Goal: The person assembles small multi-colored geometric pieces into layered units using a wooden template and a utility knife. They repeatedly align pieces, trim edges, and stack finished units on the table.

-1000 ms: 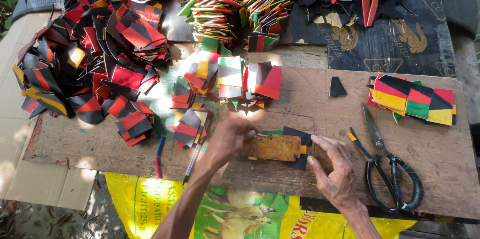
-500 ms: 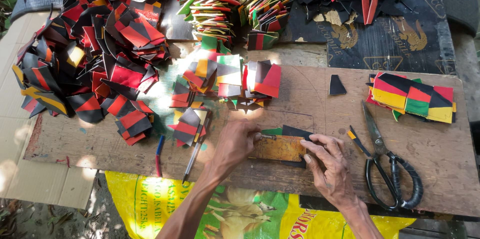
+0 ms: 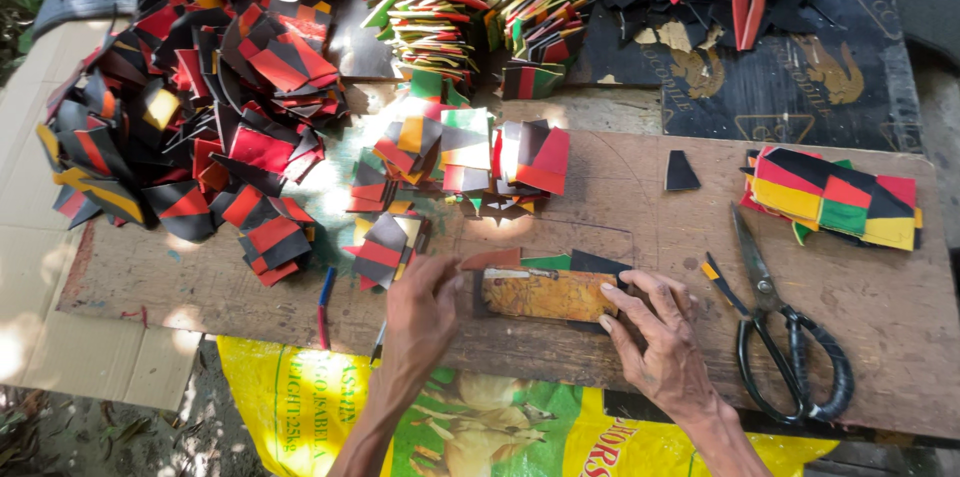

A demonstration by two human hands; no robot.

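A flat, worn orange-brown rectangular block [image 3: 548, 294] is pressed flat on the weathered wooden counter [image 3: 640, 207], near its front edge, between the two hands. The left hand [image 3: 422, 312] is laid against the block's left end with the fingers [image 3: 441, 279] together and bent onto it; the right hand [image 3: 655, 332] is set at the right end, its fingers [image 3: 625, 299] spread slightly and pressed down on the block's edge. Under the block, red, green and black cut pieces [image 3: 545, 261] are trapped, their tips showing along its far side. Black-handled scissors [image 3: 775, 322] lie just right of the right hand, blades closed. A stack of striped red, yellow, green and black panels [image 3: 830, 197] rests at the counter's right end, and a small black trapezoid scrap [image 3: 681, 172] lies apart from it. Loose red-and-black pieces [image 3: 200, 127] are heaped at the left
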